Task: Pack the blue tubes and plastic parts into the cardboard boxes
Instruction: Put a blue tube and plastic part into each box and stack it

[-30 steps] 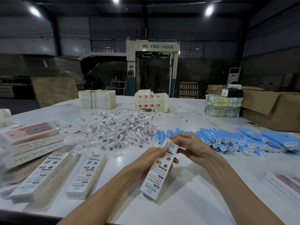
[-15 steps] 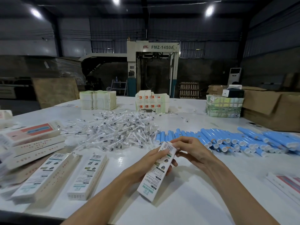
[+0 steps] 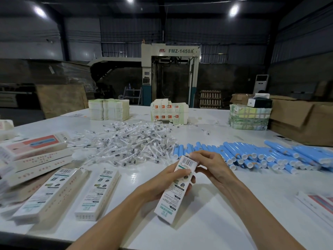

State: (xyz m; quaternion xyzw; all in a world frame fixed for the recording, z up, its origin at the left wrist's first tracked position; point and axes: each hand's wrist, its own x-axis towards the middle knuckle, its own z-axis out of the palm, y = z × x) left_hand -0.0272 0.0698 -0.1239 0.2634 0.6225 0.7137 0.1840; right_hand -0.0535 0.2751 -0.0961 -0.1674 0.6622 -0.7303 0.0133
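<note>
My left hand (image 3: 162,181) grips a slim white printed carton (image 3: 173,195) around its upper half, tilted with the barcode end up. My right hand (image 3: 210,166) has its fingers curled over that top end, pinching the flap. Behind the hands lies a long row of blue tubes (image 3: 261,156) with white caps. A heap of clear-wrapped plastic parts (image 3: 129,143) sits left of the tubes. Two more white cartons (image 3: 97,193) (image 3: 48,193) lie flat on the white table (image 3: 234,213) to my left.
Stacked cartons with red print (image 3: 36,150) lie at the far left. Piles of flat cartons (image 3: 109,109) (image 3: 169,112) and a wrapped bundle (image 3: 249,117) stand at the back. Large brown cardboard boxes (image 3: 302,121) fill the right rear. Flat cartons (image 3: 319,204) lie at the right edge.
Both hands and the held carton have shifted slightly left and toward me. My right fingers have closed further over the carton's top end.
</note>
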